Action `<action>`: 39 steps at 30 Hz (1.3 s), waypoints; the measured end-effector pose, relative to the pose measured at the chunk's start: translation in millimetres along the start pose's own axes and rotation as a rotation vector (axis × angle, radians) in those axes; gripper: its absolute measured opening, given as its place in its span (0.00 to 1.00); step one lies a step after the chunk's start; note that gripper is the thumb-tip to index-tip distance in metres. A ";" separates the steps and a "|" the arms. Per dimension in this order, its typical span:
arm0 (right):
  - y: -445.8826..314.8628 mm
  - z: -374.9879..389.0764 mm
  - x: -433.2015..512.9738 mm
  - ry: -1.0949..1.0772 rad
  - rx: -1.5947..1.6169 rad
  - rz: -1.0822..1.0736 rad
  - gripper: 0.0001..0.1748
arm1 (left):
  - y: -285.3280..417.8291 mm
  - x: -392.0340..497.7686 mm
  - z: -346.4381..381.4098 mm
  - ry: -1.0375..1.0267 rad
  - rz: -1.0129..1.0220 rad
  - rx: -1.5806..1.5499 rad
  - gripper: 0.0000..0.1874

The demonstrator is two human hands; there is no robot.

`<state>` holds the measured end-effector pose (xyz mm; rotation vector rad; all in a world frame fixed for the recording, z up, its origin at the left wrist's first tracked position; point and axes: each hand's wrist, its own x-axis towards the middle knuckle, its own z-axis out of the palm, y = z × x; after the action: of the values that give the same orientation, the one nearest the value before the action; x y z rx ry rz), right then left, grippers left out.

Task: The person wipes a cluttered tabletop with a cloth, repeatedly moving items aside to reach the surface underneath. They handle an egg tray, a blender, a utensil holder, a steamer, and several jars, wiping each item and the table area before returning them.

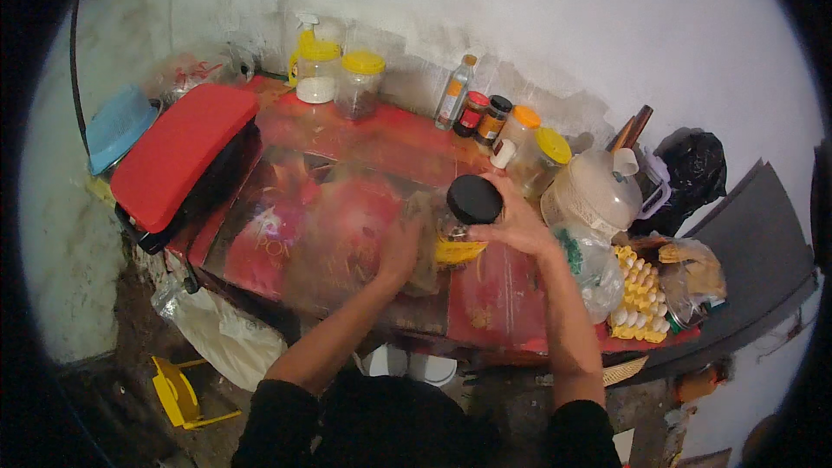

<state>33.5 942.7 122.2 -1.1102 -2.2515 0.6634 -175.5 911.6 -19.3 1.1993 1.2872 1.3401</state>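
Observation:
My right hand is closed around a clear jar with a black lid, held upright over the red covered table. Under the jar shows a yellow object, partly hidden. Left of the jar, my left hand is on or against a brownish cloth-like thing; both are blurred, and whether the fingers grip it I cannot tell.
Jars with yellow lids, a glass bottle and small jars line the wall. A red-topped appliance stands left. To the right are a plastic container, a plastic bag and egg trays.

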 end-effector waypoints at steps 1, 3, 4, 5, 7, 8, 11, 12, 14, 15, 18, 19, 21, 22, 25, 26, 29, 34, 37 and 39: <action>-2.3 -11.6 -1.5 -0.112 0.058 -0.006 0.54 | 4.2 0.4 0.2 0.025 0.039 -0.083 0.25; -7.2 -20.4 8.2 -0.159 0.013 -0.109 0.54 | 13.8 1.5 0.5 0.043 0.075 -0.192 0.25; -10.0 -24.6 13.4 -0.205 -0.012 -0.152 0.53 | 17.3 2.5 0.5 0.035 0.073 -0.210 0.25; -13.6 -25.0 18.0 -0.248 -0.035 -0.196 0.52 | 18.8 3.3 1.0 0.023 0.148 -0.249 0.25; -21.8 -16.1 21.7 -0.223 -0.299 -0.195 0.48 | 14.5 6.9 2.7 0.016 0.056 -0.344 0.25; -26.2 -10.1 22.6 -0.201 -0.457 -0.167 0.46 | 9.0 9.1 5.1 0.030 0.068 -0.420 0.25; -40.3 16.4 18.8 0.049 -0.736 0.121 0.46 | -10.1 16.3 14.5 -0.017 0.002 -0.526 0.24; -44.3 18.7 19.4 0.072 -0.755 0.137 0.47 | -13.3 17.4 15.7 0.002 0.051 -0.523 0.24; -50.4 18.9 18.8 0.075 -0.762 0.179 0.48 | -11.6 13.1 17.2 0.028 0.012 -0.465 0.24; -52.2 16.6 19.0 0.069 -0.789 0.197 0.49 | -5.8 10.2 16.4 0.053 0.026 -0.507 0.24; -51.2 8.9 17.0 0.034 -0.772 0.180 0.50 | 23.3 1.9 6.1 0.013 0.024 -0.507 0.25; -49.2 10.3 14.6 0.048 -0.779 0.152 0.50 | 32.6 1.8 6.5 -0.003 0.087 -0.481 0.25; -42.8 15.1 11.1 0.070 -0.708 0.106 0.49 | 43.4 14.1 7.1 -0.052 0.184 -0.338 0.25; -38.7 15.6 9.5 0.085 -0.636 0.084 0.48 | 45.1 30.2 7.5 -0.088 0.226 -0.224 0.25; -27.3 11.4 5.8 0.024 -0.473 0.064 0.46 | 27.4 73.2 4.9 -0.300 0.118 -0.163 0.24; -24.6 8.1 4.0 0.009 -0.418 0.047 0.45 | 15.0 73.8 6.4 -0.316 0.055 -0.181 0.25; -20.2 -13.4 0.2 -0.118 -0.379 -0.084 0.42 | -3.6 73.0 6.5 -0.403 0.136 0.154 0.25; -17.1 -30.2 -18.1 -0.234 -0.353 -0.231 0.42 | 20.5 58.5 19.8 -0.524 -0.176 -0.335 0.26; -13.6 -22.7 -23.6 -0.187 -0.320 -0.257 0.42 | 23.9 58.4 36.8 -0.528 -0.171 -0.472 0.26; -13.0 -21.6 -24.8 -0.177 -0.307 -0.239 0.41 | 8.4 58.0 44.3 -0.482 -0.025 -0.280 0.26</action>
<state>53.1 919.4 140.2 -0.9236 -2.6520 0.3363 -138.8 974.2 -8.0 1.2063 0.7438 1.0802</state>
